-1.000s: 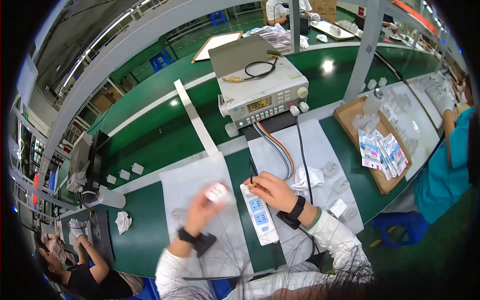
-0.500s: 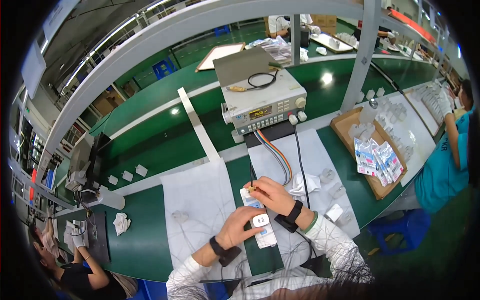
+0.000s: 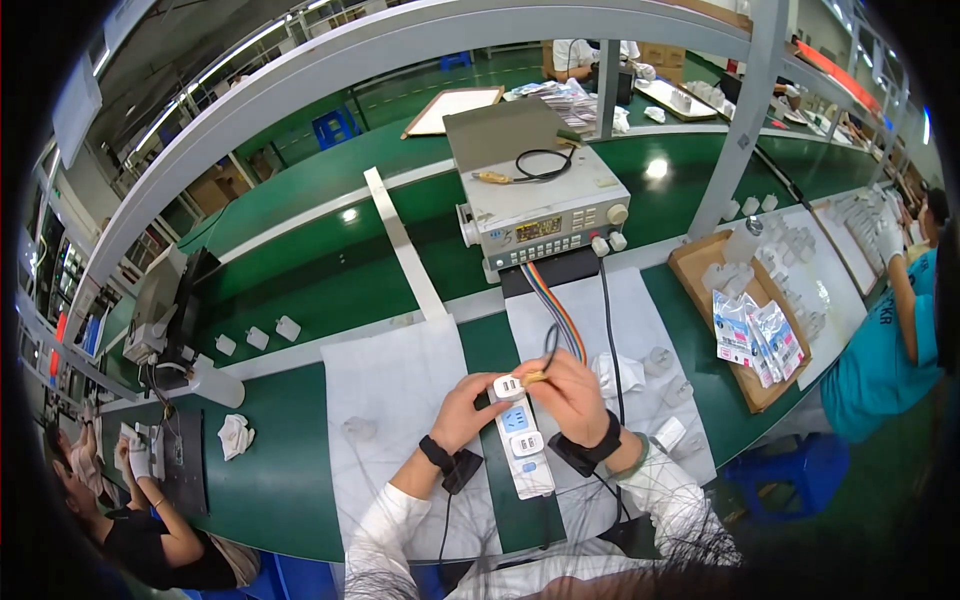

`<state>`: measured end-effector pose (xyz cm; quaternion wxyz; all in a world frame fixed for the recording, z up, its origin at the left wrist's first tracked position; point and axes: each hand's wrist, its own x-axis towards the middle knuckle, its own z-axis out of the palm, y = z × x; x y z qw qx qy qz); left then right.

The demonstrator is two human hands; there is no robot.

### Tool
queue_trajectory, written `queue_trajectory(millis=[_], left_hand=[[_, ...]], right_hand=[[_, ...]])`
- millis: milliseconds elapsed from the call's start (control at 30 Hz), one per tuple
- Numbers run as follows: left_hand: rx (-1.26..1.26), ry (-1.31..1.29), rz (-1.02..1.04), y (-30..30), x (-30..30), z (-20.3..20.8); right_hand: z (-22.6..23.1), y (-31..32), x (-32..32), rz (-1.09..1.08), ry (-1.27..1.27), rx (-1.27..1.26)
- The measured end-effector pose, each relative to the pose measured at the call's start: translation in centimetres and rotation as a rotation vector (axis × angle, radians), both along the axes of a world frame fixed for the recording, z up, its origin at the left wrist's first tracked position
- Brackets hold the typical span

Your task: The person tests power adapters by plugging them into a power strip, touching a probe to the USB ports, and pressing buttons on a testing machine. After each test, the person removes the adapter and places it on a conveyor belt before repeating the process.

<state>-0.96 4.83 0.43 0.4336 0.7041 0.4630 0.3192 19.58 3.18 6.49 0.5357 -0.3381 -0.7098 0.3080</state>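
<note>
A white power strip (image 3: 537,482) with blue socket faces lies lengthwise in front of me. At its far end, my left hand (image 3: 463,412) has its fingers and thumb closed around a white charger (image 3: 508,387) with slots on top. Whether that charger sits in a socket, I cannot tell. My right hand (image 3: 572,398) pinches a brass-coloured connector (image 3: 535,377) on a dark cable, right beside the charger. A second white charger (image 3: 526,444) sits on the strip nearer to me, untouched.
A grey bench tester (image 3: 545,225) with a lit display stands beyond my hands, a ribbon cable (image 3: 553,310) running from it. White sheets (image 3: 395,400) flank the strip. Right are a cardboard tray (image 3: 748,368) with packets, and a co-worker in teal (image 3: 880,345). Another person (image 3: 150,535) works at left.
My left hand has moved from the nearer charger to the far one. My right hand has shifted slightly right with the connector, uncovering the strip's middle. The whole view has shifted a little.
</note>
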Motion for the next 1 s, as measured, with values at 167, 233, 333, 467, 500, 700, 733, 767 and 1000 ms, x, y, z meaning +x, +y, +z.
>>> queue_trajectory(millis=[167, 233, 333, 467, 500, 700, 733, 767, 1000], left_hand=[[0.080, 0.007, -0.017, 0.2, 0.1, 0.0], [0.086, 0.004, -0.020, 0.3, 0.4, 0.1], [0.059, 0.014, -0.019, 0.3, 0.4, 0.5], [0.078, 0.003, -0.019, 0.1, 0.5, 0.9], [0.082, 0.007, -0.014, 0.1, 0.3, 0.8], [0.425, -0.169, 0.211, 5.2, -0.7, 4.2], [0.411, -0.041, 0.201, 7.1, -0.5, 6.0], [0.399, 0.098, 0.202, 8.7, -0.6, 7.7], [0.348, 0.691, 0.136, 20.4, -0.9, 3.9]], right_hand=[[1.9, -3.8, 2.0, 0.046, -0.056, -0.149], [1.2, -5.0, 2.2, 0.081, -0.107, -0.202], [-0.1, -6.1, 2.0, 0.112, -0.107, -0.279], [-0.6, -6.0, 1.4, 0.051, -0.201, -0.185], [-0.8, -6.0, 1.3, 0.055, -0.198, -0.180], [-2.0, -5.9, 1.4, 0.057, -0.207, -0.205], [-2.1, -5.9, 1.7, 0.060, -0.211, -0.233], [-2.2, -6.0, 1.7, 0.071, -0.206, -0.220], [-2.1, -5.8, 1.1, 0.151, -0.156, -0.276]])
